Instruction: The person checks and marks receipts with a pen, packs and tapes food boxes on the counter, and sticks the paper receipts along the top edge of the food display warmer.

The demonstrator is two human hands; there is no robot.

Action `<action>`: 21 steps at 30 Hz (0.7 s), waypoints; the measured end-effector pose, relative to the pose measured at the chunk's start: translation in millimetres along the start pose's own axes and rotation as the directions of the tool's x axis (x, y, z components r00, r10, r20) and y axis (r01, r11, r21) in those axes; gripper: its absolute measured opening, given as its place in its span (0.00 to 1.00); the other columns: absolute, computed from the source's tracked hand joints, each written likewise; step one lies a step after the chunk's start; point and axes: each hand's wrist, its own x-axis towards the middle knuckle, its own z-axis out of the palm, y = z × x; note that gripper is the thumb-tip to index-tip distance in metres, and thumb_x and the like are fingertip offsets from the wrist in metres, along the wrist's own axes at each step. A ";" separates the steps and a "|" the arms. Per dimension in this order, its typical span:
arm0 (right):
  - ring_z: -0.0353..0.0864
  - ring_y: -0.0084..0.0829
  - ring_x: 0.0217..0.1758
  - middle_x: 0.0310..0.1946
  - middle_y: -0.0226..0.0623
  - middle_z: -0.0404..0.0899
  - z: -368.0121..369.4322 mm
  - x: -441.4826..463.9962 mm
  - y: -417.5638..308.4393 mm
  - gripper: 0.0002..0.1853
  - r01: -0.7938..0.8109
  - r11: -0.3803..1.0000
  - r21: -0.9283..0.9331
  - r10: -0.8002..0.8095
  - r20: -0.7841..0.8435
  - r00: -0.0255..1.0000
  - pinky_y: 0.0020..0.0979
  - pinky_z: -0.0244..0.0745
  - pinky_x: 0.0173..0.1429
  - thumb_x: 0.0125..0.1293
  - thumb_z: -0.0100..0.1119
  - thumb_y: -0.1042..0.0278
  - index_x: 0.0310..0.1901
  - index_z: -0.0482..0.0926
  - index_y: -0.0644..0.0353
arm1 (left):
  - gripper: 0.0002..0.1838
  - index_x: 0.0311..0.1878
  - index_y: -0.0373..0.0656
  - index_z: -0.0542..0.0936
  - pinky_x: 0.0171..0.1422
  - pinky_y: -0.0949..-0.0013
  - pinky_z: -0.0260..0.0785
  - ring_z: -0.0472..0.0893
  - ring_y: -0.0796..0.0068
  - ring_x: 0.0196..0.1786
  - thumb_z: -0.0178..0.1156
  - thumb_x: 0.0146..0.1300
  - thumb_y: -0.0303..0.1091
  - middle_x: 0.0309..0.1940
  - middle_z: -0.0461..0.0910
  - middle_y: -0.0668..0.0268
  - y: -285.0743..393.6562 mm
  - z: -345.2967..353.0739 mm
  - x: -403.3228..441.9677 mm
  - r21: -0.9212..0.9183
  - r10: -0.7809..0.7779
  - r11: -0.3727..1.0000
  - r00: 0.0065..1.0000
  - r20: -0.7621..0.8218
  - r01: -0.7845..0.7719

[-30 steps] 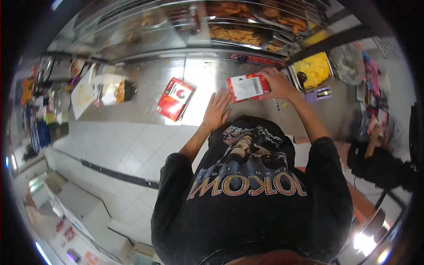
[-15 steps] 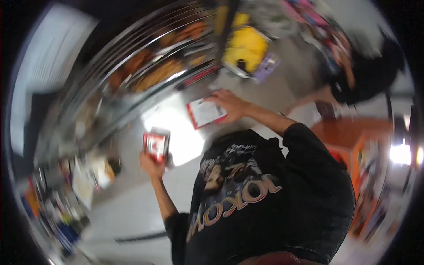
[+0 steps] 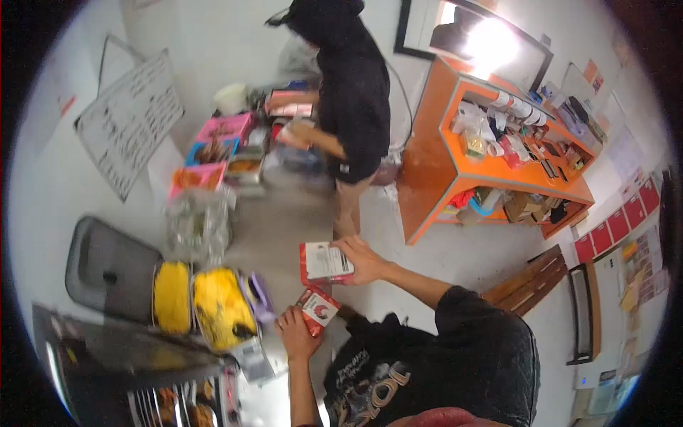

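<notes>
My right hand (image 3: 364,261) is closed on the side of a red box with a white label (image 3: 326,262). Just below it, my left hand (image 3: 297,336) grips a second red box (image 3: 317,309) with a white panel and a red logo. The two boxes are close together over the grey counter (image 3: 274,220). A purple item (image 3: 259,295) lies left of the boxes, beside a tray of yellow food (image 3: 220,304).
A person in black (image 3: 353,92) stands at the counter's far end, hands over pink trays (image 3: 223,128). A clear plastic bag (image 3: 199,225) sits at the left. An orange desk (image 3: 434,160) stands to the right; a whiteboard (image 3: 133,121) is at the upper left.
The view has swung right along the counter. My left hand, flat and empty at first, took hold of the second red box and brought it near the first, which my right hand has kept hold of.
</notes>
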 end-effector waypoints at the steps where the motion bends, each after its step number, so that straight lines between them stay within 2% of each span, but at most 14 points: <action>1: 0.69 0.52 0.61 0.54 0.48 0.71 -17.1 18.8 20.6 0.51 0.025 1.000 -0.013 -0.025 -0.043 0.999 0.50 0.65 0.65 0.45 0.77 0.42 0.69 0.67 0.57 | 0.49 0.66 0.44 0.67 0.80 0.41 0.49 0.67 0.51 0.69 0.80 0.40 0.47 0.64 0.70 0.57 6.5 -2.5 44.8 0.042 0.031 0.999 0.999 0.019 -0.032; 3: 0.69 0.52 0.61 0.55 0.48 0.71 -19.7 30.4 53.3 0.51 0.043 0.998 -0.038 -0.047 -0.122 0.991 0.51 0.65 0.64 0.45 0.78 0.40 0.69 0.68 0.56 | 0.51 0.67 0.45 0.66 0.81 0.39 0.47 0.67 0.53 0.70 0.80 0.40 0.49 0.64 0.71 0.58 -5.9 20.8 109.0 0.119 0.100 0.987 0.991 0.086 -0.110; 5: 0.68 0.53 0.63 0.59 0.48 0.70 -25.5 56.1 82.4 0.51 -0.051 0.997 -0.054 0.051 -0.002 0.999 0.53 0.65 0.66 0.45 0.78 0.39 0.68 0.68 0.54 | 0.57 0.71 0.44 0.63 0.83 0.37 0.44 0.63 0.52 0.75 0.82 0.37 0.49 0.69 0.68 0.59 -16.8 31.8 162.2 0.130 0.062 0.988 0.986 0.152 -0.082; 7: 0.66 0.53 0.66 0.62 0.48 0.69 -22.9 86.5 105.1 0.52 -0.022 0.998 -0.062 0.027 0.084 0.996 0.53 0.63 0.68 0.45 0.78 0.41 0.70 0.65 0.55 | 0.59 0.73 0.42 0.61 0.83 0.36 0.43 0.61 0.51 0.77 0.83 0.37 0.48 0.73 0.65 0.59 -19.7 22.5 195.6 0.049 0.025 0.998 0.993 0.118 -0.031; 8: 0.66 0.53 0.67 0.62 0.49 0.69 -4.6 101.3 115.7 0.52 0.029 0.999 -0.024 -0.027 0.103 0.994 0.53 0.63 0.67 0.46 0.76 0.36 0.70 0.66 0.54 | 0.60 0.77 0.43 0.56 0.83 0.38 0.44 0.59 0.52 0.79 0.81 0.42 0.45 0.76 0.60 0.56 -23.5 17.4 200.9 0.044 -0.046 0.998 0.988 0.147 0.040; 9: 0.66 0.53 0.67 0.62 0.49 0.70 3.1 115.2 121.4 0.51 0.059 0.998 0.016 -0.061 0.126 0.990 0.53 0.63 0.67 0.46 0.76 0.37 0.69 0.66 0.54 | 0.60 0.78 0.43 0.55 0.83 0.41 0.45 0.59 0.51 0.79 0.81 0.44 0.44 0.76 0.60 0.55 -33.6 28.2 204.9 -0.221 -0.021 0.975 0.999 0.027 0.026; 11: 0.66 0.52 0.67 0.62 0.48 0.70 22.6 136.6 121.9 0.50 0.127 0.983 0.130 -0.151 0.199 0.968 0.53 0.62 0.68 0.45 0.77 0.39 0.68 0.68 0.54 | 0.60 0.79 0.42 0.52 0.84 0.46 0.47 0.60 0.50 0.78 0.79 0.47 0.42 0.76 0.59 0.52 -72.0 75.8 196.6 -0.650 -0.107 0.756 0.965 -0.241 -0.078; 12: 0.65 0.52 0.67 0.63 0.48 0.70 23.5 143.3 114.1 0.47 0.101 0.973 0.209 -0.147 0.218 0.965 0.53 0.62 0.69 0.45 0.77 0.41 0.66 0.70 0.53 | 0.52 0.79 0.38 0.50 0.82 0.55 0.51 0.62 0.51 0.77 0.71 0.59 0.43 0.75 0.60 0.51 -73.8 72.6 189.6 -0.598 -0.324 0.781 0.935 -0.143 0.179; 14: 0.63 0.52 0.70 0.68 0.49 0.67 48.6 157.2 114.0 0.48 0.214 0.951 0.221 -0.254 0.172 0.952 0.54 0.60 0.72 0.44 0.77 0.40 0.67 0.70 0.52 | 0.47 0.79 0.35 0.50 0.82 0.58 0.50 0.62 0.52 0.78 0.61 0.69 0.51 0.76 0.59 0.52 -44.7 39.7 184.8 -0.931 -0.523 0.237 0.844 0.119 0.278; 15: 0.62 0.52 0.71 0.70 0.49 0.65 58.1 162.1 113.7 0.49 0.260 0.938 0.228 -0.298 0.154 0.942 0.54 0.59 0.73 0.43 0.78 0.40 0.67 0.70 0.51 | 0.45 0.79 0.33 0.50 0.82 0.59 0.50 0.61 0.52 0.78 0.56 0.73 0.55 0.77 0.59 0.52 -25.3 20.3 192.6 -0.961 -0.548 -0.095 0.792 0.269 0.261; 16: 0.60 0.55 0.74 0.73 0.51 0.63 65.6 167.8 115.2 0.51 0.276 0.937 0.213 -0.316 0.187 0.930 0.56 0.56 0.75 0.44 0.77 0.36 0.69 0.69 0.50 | 0.45 0.80 0.35 0.50 0.83 0.60 0.48 0.59 0.55 0.79 0.47 0.75 0.60 0.79 0.57 0.53 -29.5 24.4 200.7 -0.953 -0.531 -0.086 0.796 0.290 0.290; 18: 0.58 0.56 0.76 0.73 0.53 0.63 71.8 176.5 120.0 0.49 0.231 0.941 0.247 -0.262 0.101 0.960 0.56 0.54 0.77 0.51 0.74 0.35 0.71 0.67 0.52 | 0.48 0.81 0.38 0.52 0.84 0.59 0.45 0.56 0.60 0.81 0.37 0.75 0.70 0.82 0.52 0.57 -55.4 58.1 219.3 -0.955 -0.464 -0.052 0.839 0.283 0.293; 20: 0.57 0.54 0.78 0.72 0.53 0.64 102.2 160.5 125.6 0.46 -0.031 0.914 0.405 0.050 -0.035 0.998 0.53 0.52 0.79 0.61 0.67 0.35 0.72 0.64 0.56 | 0.51 0.81 0.39 0.55 0.84 0.60 0.43 0.55 0.62 0.82 0.37 0.72 0.75 0.82 0.52 0.60 -62.6 68.0 222.5 -0.958 -0.451 -0.002 0.855 0.255 0.285; 21: 0.57 0.53 0.79 0.72 0.53 0.64 130.5 157.2 132.0 0.43 -0.237 0.808 0.539 0.334 -0.088 0.938 0.50 0.51 0.80 0.68 0.62 0.37 0.74 0.62 0.59 | 0.51 0.81 0.38 0.56 0.84 0.62 0.44 0.56 0.63 0.81 0.38 0.72 0.75 0.82 0.54 0.59 -56.7 61.1 227.9 -0.956 -0.488 0.024 0.838 0.244 0.292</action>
